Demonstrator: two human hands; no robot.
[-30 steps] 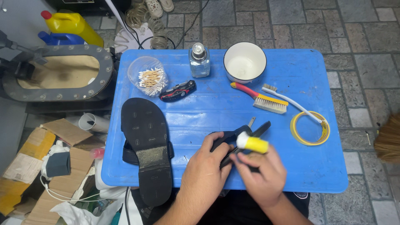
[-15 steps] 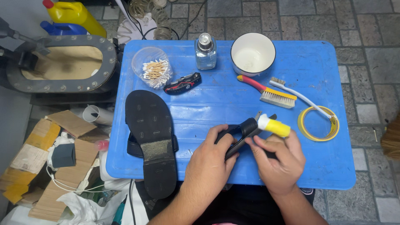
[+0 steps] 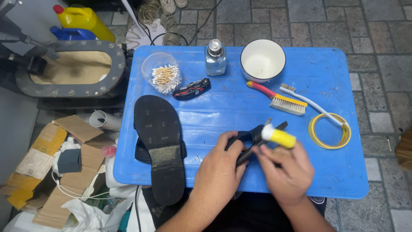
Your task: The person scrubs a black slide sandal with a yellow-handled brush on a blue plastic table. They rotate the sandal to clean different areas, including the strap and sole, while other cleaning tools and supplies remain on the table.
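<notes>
The left hand (image 3: 219, 169) curled over the front of the blue table (image 3: 240, 109), fingers clamped on black scissors (image 3: 253, 138). The right hand (image 3: 285, 169) pinched a yellow glue tube (image 3: 279, 136) against them. Both hands sat slightly lower than half a second earlier.

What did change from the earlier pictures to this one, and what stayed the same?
The right hand lifted the small yellow tube with a white cap slightly up and right, onto the end of the black tool that the left hand grips. Both hands kept their hold. The black sandal sole, the bristle brush and the white bowl did not move.
</notes>
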